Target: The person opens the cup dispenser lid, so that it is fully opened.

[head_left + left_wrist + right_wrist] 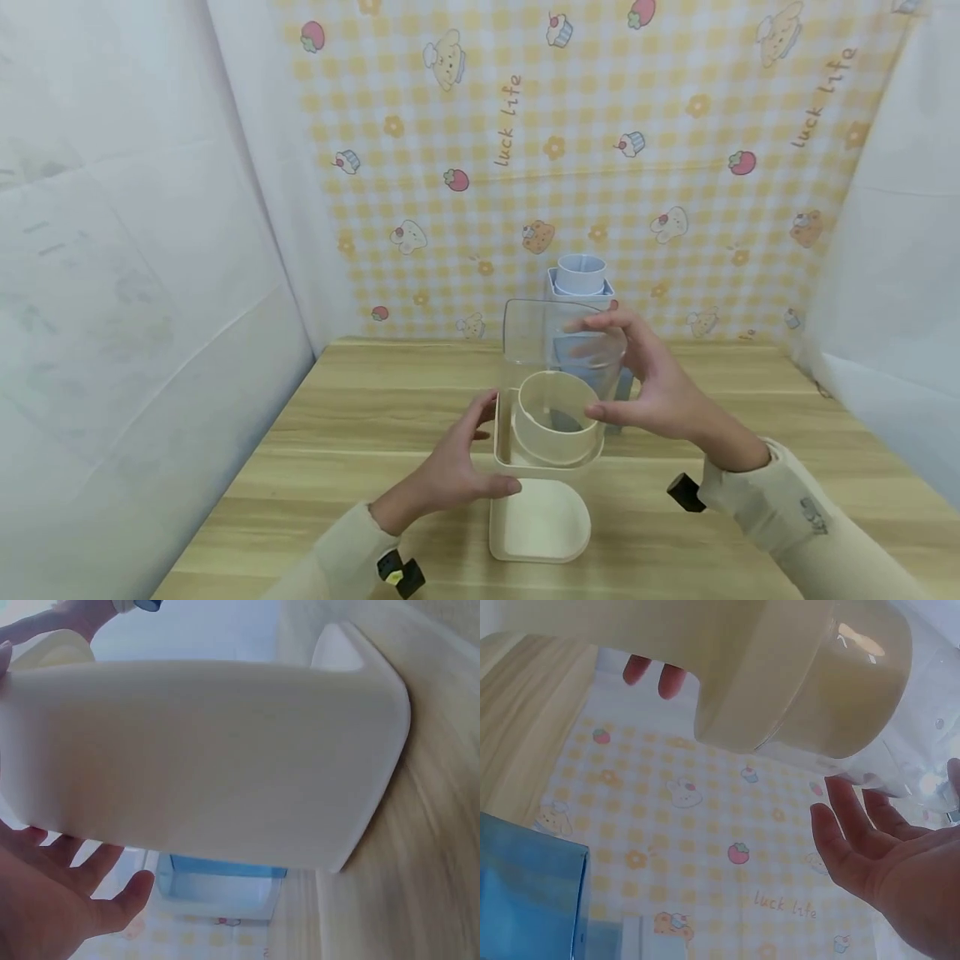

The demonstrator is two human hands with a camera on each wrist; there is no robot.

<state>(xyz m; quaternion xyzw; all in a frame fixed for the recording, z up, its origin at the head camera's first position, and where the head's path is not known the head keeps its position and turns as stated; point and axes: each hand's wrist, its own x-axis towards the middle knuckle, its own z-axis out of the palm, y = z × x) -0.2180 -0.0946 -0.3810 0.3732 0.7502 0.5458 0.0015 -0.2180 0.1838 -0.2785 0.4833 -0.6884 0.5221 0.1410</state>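
A cream stand (210, 757), shaped like a pet feeder, stands upright on the table with a D-shaped tray (543, 521) at its foot. A cream round collar (557, 442) shows at its top, seen partly through a clear container (532, 333). My left hand (461, 467) grips the stand's upper part from the left, thumb in front and fingers around the side. On the other side, my right hand (660, 392) holds the clear container, thumb in front and fingers behind it. Whether the container is seated on the stand I cannot tell.
Behind the stand is a similar light-blue unit (581, 279), partly hidden by the clear container and right hand. A yellow-checked cloth (555, 192) hangs at the back of the wooden table (360, 500). White sheets (150, 333) hang at both sides.
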